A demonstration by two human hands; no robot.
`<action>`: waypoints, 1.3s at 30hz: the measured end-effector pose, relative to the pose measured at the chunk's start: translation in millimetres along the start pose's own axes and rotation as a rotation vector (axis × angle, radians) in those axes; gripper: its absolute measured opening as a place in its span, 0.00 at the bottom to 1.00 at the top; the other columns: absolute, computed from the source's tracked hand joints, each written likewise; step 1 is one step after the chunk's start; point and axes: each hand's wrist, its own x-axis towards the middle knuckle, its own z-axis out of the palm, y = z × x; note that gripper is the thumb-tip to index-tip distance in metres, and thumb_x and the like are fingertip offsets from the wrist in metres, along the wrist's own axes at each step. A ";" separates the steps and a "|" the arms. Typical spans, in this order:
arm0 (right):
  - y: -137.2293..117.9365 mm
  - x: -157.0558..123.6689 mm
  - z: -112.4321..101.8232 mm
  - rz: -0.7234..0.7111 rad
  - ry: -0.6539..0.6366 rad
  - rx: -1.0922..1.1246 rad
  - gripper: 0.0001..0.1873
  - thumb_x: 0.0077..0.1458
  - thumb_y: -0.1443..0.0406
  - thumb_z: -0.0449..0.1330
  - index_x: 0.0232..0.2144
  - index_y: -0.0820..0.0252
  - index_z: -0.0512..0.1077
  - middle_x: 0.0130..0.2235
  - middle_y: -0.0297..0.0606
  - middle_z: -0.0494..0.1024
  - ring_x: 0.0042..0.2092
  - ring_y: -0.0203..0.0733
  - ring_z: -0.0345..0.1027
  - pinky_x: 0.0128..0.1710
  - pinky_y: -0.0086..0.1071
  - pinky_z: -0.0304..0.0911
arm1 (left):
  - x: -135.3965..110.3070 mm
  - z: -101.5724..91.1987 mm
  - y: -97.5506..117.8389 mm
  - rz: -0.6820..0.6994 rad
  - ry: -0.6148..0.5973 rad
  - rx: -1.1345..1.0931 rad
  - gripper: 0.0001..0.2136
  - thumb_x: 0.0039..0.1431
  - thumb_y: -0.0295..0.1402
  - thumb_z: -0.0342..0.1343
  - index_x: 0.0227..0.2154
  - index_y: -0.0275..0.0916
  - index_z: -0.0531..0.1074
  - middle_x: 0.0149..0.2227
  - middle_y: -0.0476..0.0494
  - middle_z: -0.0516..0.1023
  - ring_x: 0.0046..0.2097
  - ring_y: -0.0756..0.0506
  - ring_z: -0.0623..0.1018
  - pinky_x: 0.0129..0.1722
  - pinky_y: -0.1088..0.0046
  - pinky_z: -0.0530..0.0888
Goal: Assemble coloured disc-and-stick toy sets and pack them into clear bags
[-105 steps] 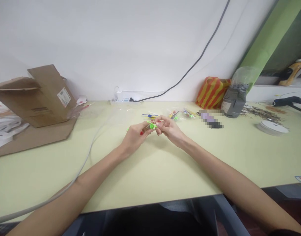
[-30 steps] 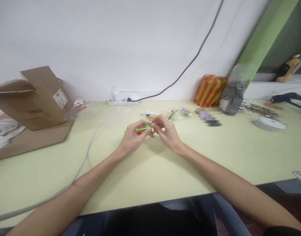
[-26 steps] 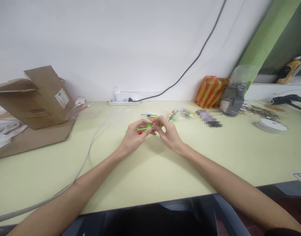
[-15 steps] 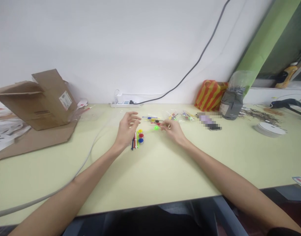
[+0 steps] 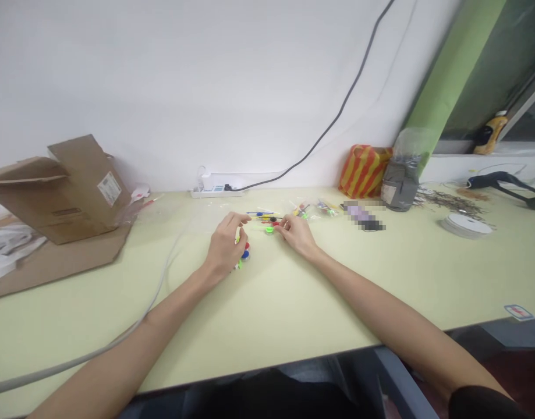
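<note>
My left hand curves over a small cluster of coloured plastic pieces, with its fingers apart and holding nothing. The hand hides most of that cluster; red, blue and green bits show beside the fingers. My right hand rests on the pale table, its fingertips pinched on the end of a thin stick bearing a green disc. Just beyond the fingers lie a blue stick and small black and red pieces.
Clear plastic bags of coloured parts lie behind my hands. A cardboard box stands at the left, a power strip at the wall. At the right are a striped bag, a grey bag and a white tape reel.
My hands have come apart since the earliest frames. The left hand has moved right, over the coloured pieces, now mostly hiding them. The right hand stays by the green-disc stick, and the view has tilted slightly.
</note>
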 end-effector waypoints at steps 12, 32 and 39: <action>-24.3 -0.5 8.3 -0.096 -0.082 -0.469 0.12 0.68 0.61 0.51 0.49 0.58 0.68 0.41 0.47 0.81 0.42 0.50 0.75 0.36 0.34 0.59 | 3.5 -3.9 -8.2 0.031 0.040 0.097 0.13 0.62 0.23 0.45 0.45 0.41 0.70 0.44 0.42 0.74 0.48 0.42 0.75 0.50 0.62 0.71; -45.0 -19.4 32.6 -0.512 -0.127 -0.279 0.17 0.67 0.65 0.52 0.54 0.53 0.75 0.52 0.46 0.71 0.56 0.51 0.60 0.53 0.43 0.58 | 12.4 -17.6 -46.3 0.056 -0.147 0.368 0.28 0.43 0.14 0.45 0.47 0.41 0.73 0.37 0.41 0.78 0.45 0.37 0.74 0.45 0.57 0.68; -34.9 -9.2 24.8 -0.320 -0.057 0.002 0.07 0.60 0.72 0.58 0.34 0.60 0.76 0.37 0.40 0.78 0.44 0.45 0.66 0.46 0.36 0.59 | 10.5 -10.7 -42.0 -0.182 -0.146 -0.181 0.16 0.68 0.38 0.42 0.49 0.42 0.72 0.37 0.45 0.78 0.41 0.44 0.75 0.45 0.67 0.71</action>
